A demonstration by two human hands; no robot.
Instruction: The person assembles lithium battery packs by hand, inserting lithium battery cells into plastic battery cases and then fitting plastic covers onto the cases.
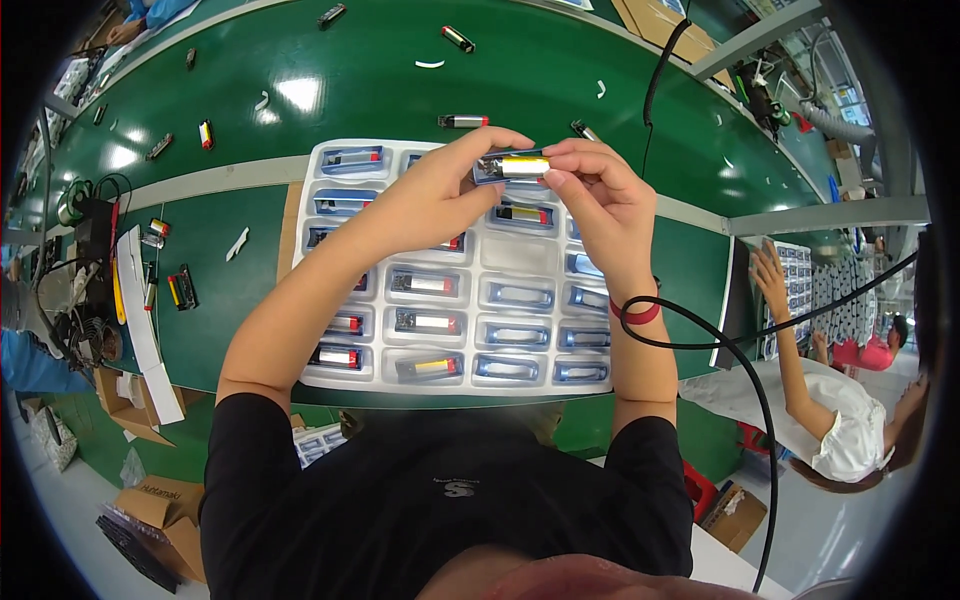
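Battery cell point(525, 168), silver with yellow along one edge and a dark part at its left end, held up with both hands above the upper part of a white tray point(520, 255). Between the hands together with it, a blue casing point(487, 181). Lying inside this casing or just over it: not possible to tell which from this view.

At the left hand point(430, 200), bent into a narrow curve, forefinger on the far side and thumb on the near side, closed upon the casing. At the right hand point(612, 205), thumb and forefinger brought together in a pinch on the right end of the cell, with the other fingers loosely curled. Around the right wrist, a red band point(647, 315); across the same forearm, a loop of black cable point(770, 470).

In the lower right part of the tray, more casings in blue point(512, 334), set one per compartment; toward the left, casings with red-ended cells point(341, 358). On the green table point(390, 90) beyond the tray, loose cells point(463, 121) scattered well apart, also small white strips point(429, 65). On the floor at lower left, a cardboard box point(185, 525). At the right side, another person in a white top point(850, 435), with one hand near a similar tray point(795, 290).
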